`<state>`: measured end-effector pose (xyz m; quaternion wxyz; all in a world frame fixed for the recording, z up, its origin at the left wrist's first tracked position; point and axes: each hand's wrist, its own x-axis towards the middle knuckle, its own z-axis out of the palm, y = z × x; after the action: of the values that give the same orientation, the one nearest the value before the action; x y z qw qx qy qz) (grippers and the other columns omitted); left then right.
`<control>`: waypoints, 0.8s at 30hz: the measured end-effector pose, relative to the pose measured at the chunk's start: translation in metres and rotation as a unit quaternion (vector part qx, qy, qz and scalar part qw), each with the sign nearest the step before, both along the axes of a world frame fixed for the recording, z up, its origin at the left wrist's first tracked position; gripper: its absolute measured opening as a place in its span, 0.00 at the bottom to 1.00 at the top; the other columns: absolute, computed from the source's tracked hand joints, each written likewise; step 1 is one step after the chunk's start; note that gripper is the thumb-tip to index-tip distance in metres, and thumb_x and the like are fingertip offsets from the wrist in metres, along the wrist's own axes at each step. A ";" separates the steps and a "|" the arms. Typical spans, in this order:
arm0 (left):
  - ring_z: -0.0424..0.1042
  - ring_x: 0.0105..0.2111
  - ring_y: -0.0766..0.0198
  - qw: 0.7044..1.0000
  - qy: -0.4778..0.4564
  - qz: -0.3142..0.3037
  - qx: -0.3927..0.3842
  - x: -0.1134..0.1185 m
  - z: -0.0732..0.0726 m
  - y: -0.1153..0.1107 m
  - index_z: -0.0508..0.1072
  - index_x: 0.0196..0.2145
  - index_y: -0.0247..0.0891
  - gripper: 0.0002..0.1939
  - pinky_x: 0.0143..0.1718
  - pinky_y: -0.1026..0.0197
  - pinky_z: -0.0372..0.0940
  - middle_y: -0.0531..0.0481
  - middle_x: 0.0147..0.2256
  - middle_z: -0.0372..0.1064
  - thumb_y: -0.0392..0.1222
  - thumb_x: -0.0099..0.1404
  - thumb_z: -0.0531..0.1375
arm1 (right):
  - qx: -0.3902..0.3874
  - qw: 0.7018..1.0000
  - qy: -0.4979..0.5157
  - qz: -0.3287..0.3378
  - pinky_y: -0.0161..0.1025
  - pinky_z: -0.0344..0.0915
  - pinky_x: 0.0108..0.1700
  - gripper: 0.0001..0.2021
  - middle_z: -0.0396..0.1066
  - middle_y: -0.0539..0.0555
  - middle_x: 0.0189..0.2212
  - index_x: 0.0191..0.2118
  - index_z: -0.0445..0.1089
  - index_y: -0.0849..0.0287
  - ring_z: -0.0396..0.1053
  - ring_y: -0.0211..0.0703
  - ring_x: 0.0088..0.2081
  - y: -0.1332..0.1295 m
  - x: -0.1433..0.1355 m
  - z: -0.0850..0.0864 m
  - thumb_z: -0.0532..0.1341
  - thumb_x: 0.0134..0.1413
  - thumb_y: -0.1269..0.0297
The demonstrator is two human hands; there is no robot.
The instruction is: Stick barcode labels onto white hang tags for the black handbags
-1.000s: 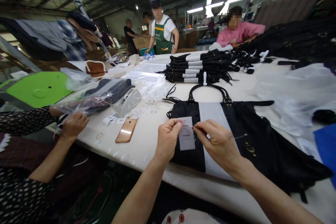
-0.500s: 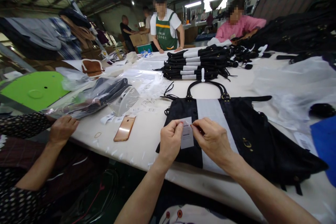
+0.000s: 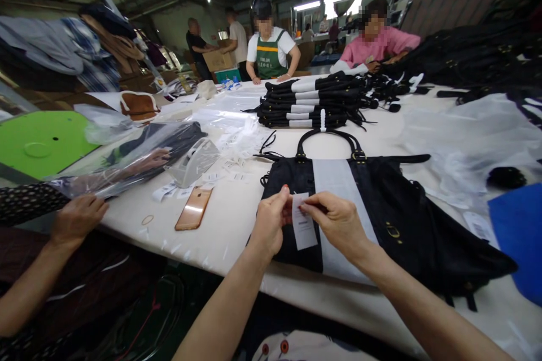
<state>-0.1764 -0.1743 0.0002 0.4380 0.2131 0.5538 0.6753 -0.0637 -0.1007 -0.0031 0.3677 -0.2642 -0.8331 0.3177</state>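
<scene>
My right hand (image 3: 339, 220) pinches a small white printed label (image 3: 305, 225) near its upper edge, between thumb and fingertips. Just left of it is my left hand (image 3: 271, 220), thumb raised and fingers loosely curved, some of them partly behind the label. That hand looks open; whether its fingertips touch the label is hard to see. Both hands are above a black handbag (image 3: 423, 225) lying flat on the table. A white paper band (image 3: 342, 197) wraps the bag, and its looped handles (image 3: 328, 134) point away from me.
A gold phone (image 3: 193, 208), a clear tape dispenser (image 3: 197, 161) and loose labels lie to the left. Behind the bag is a stack of banded black bags (image 3: 313, 101). A co-worker's hand (image 3: 80, 217) rests at a plastic-wrapped bag; clear plastic (image 3: 466, 135) covers the right.
The label has swung into a slight tilt, and my right fingers have moved onto its face. My left thumb has come off its corner. The view has shifted slightly right.
</scene>
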 end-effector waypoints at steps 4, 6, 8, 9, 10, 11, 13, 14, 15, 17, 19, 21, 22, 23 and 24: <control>0.64 0.21 0.70 0.998 -0.053 -0.018 -0.034 -0.007 -0.001 0.013 0.70 0.22 0.33 0.13 0.21 0.67 0.59 0.53 0.22 0.66 0.41 0.39 0.68 | -0.066 0.998 0.007 0.016 0.35 0.61 0.29 0.03 0.71 0.50 0.24 0.27 0.69 0.57 0.67 0.37 0.25 0.002 0.002 -0.005 0.59 0.48 0.66; 0.64 0.21 0.70 0.999 -0.019 -0.012 -0.038 -0.008 -0.002 0.017 0.70 0.21 0.32 0.12 0.21 0.68 0.58 0.53 0.22 0.66 0.40 0.39 0.68 | -0.173 0.984 0.017 0.031 0.34 0.60 0.27 0.04 0.68 0.47 0.21 0.31 0.67 0.57 0.65 0.36 0.23 0.002 0.005 -0.007 0.61 0.46 0.65; 0.65 0.21 0.70 0.999 0.019 0.000 -0.039 -0.010 -0.003 0.018 0.70 0.20 0.32 0.11 0.21 0.68 0.56 0.53 0.21 0.67 0.40 0.41 0.67 | -0.319 0.943 0.039 0.088 0.33 0.59 0.24 0.10 0.65 0.45 0.19 0.36 0.65 0.56 0.64 0.35 0.21 0.003 0.012 -0.005 0.62 0.44 0.64; 0.65 0.21 0.70 0.999 0.038 0.005 -0.038 -0.011 -0.003 0.018 0.70 0.20 0.32 0.10 0.21 0.68 0.56 0.52 0.21 0.67 0.40 0.42 0.66 | -0.392 0.909 0.050 0.131 0.32 0.58 0.24 0.12 0.65 0.45 0.19 0.37 0.65 0.56 0.63 0.34 0.21 0.003 0.017 -0.003 0.62 0.44 0.63; 0.64 0.21 0.71 0.998 0.054 0.009 -0.036 -0.013 -0.003 0.019 0.70 0.20 0.33 0.09 0.21 0.68 0.55 0.52 0.21 0.68 0.40 0.43 0.65 | -0.456 0.870 0.060 0.176 0.32 0.58 0.24 0.12 0.66 0.46 0.21 0.37 0.66 0.57 0.64 0.33 0.22 0.004 0.023 -0.001 0.63 0.44 0.63; 0.64 0.20 0.71 0.997 0.066 0.011 -0.034 -0.014 -0.003 0.019 0.70 0.20 0.33 0.09 0.21 0.68 0.54 0.52 0.21 0.68 0.40 0.44 0.65 | -0.512 0.829 0.068 0.215 0.32 0.59 0.25 0.11 0.67 0.48 0.23 0.36 0.67 0.58 0.64 0.33 0.23 0.006 0.029 0.002 0.63 0.43 0.63; 0.62 0.19 0.73 0.996 0.085 0.015 -0.032 -0.016 -0.001 0.021 0.70 0.19 0.32 0.08 0.20 0.68 0.53 0.53 0.19 0.67 0.40 0.45 0.64 | -0.590 0.758 0.091 0.263 0.33 0.60 0.26 0.09 0.69 0.51 0.25 0.33 0.70 0.61 0.65 0.34 0.24 0.009 0.041 0.008 0.63 0.42 0.64; 0.61 0.18 0.73 0.995 0.091 0.020 -0.030 -0.017 0.001 0.022 0.70 0.19 0.32 0.08 0.20 0.69 0.52 0.54 0.18 0.65 0.39 0.44 0.64 | -0.610 0.737 0.110 0.271 0.33 0.60 0.26 0.09 0.69 0.52 0.26 0.31 0.71 0.61 0.65 0.34 0.24 0.011 0.046 0.010 0.64 0.39 0.65; 0.61 0.18 0.74 0.994 0.098 0.026 -0.029 -0.017 0.003 0.023 0.69 0.19 0.33 0.08 0.20 0.69 0.52 0.54 0.17 0.65 0.39 0.44 0.64 | -0.614 0.728 0.133 0.273 0.33 0.60 0.27 0.10 0.69 0.52 0.26 0.31 0.71 0.60 0.65 0.34 0.24 0.013 0.050 0.012 0.65 0.37 0.66; 0.60 0.18 0.74 0.992 0.114 0.038 -0.022 -0.016 0.008 0.025 0.69 0.19 0.33 0.07 0.20 0.69 0.52 0.54 0.17 0.65 0.39 0.45 0.63 | -0.586 0.748 0.180 0.255 0.33 0.59 0.26 0.13 0.67 0.49 0.24 0.30 0.71 0.58 0.63 0.33 0.24 0.018 0.053 0.014 0.68 0.32 0.67; 0.63 0.19 0.73 0.990 0.136 0.037 -0.013 -0.013 0.015 0.026 0.70 0.20 0.32 0.07 0.20 0.69 0.53 0.52 0.20 0.68 0.39 0.47 0.62 | -0.518 0.810 0.196 0.193 0.32 0.56 0.24 0.10 0.63 0.47 0.20 0.27 0.69 0.58 0.59 0.32 0.21 0.022 0.049 0.015 0.67 0.34 0.63; 0.65 0.19 0.71 0.986 0.163 0.021 -0.004 -0.009 0.021 0.028 0.70 0.22 0.33 0.07 0.20 0.69 0.54 0.50 0.22 0.70 0.40 0.50 0.61 | -0.399 0.898 0.159 0.096 0.34 0.57 0.25 0.09 0.61 0.47 0.18 0.23 0.67 0.58 0.57 0.33 0.21 0.026 0.041 0.015 0.64 0.42 0.59; 0.65 0.19 0.71 0.984 0.178 0.008 -0.002 -0.007 0.024 0.029 0.70 0.22 0.33 0.07 0.20 0.68 0.55 0.50 0.22 0.70 0.41 0.51 0.60 | -0.323 0.935 0.136 0.046 0.35 0.59 0.28 0.10 0.62 0.48 0.20 0.23 0.68 0.58 0.59 0.35 0.23 0.027 0.036 0.016 0.61 0.46 0.58; 0.66 0.20 0.70 0.981 0.194 -0.007 0.001 -0.005 0.026 0.030 0.70 0.23 0.33 0.07 0.21 0.68 0.55 0.50 0.22 0.70 0.41 0.52 0.60 | -0.249 0.962 0.116 0.010 0.37 0.60 0.33 0.10 0.65 0.50 0.23 0.25 0.69 0.58 0.62 0.37 0.27 0.029 0.030 0.016 0.59 0.49 0.57; 0.66 0.20 0.70 0.977 0.213 -0.020 0.007 -0.004 0.027 0.032 0.70 0.24 0.33 0.08 0.21 0.68 0.56 0.50 0.23 0.70 0.42 0.52 0.60 | -0.189 0.976 0.105 -0.009 0.38 0.61 0.38 0.10 0.68 0.52 0.28 0.29 0.71 0.58 0.64 0.39 0.33 0.030 0.023 0.016 0.57 0.51 0.57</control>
<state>-0.1803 -0.1423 0.0273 0.3221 0.3660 0.6250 0.6097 -0.0406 -0.0711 0.0130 0.3992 -0.3017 -0.7125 0.4918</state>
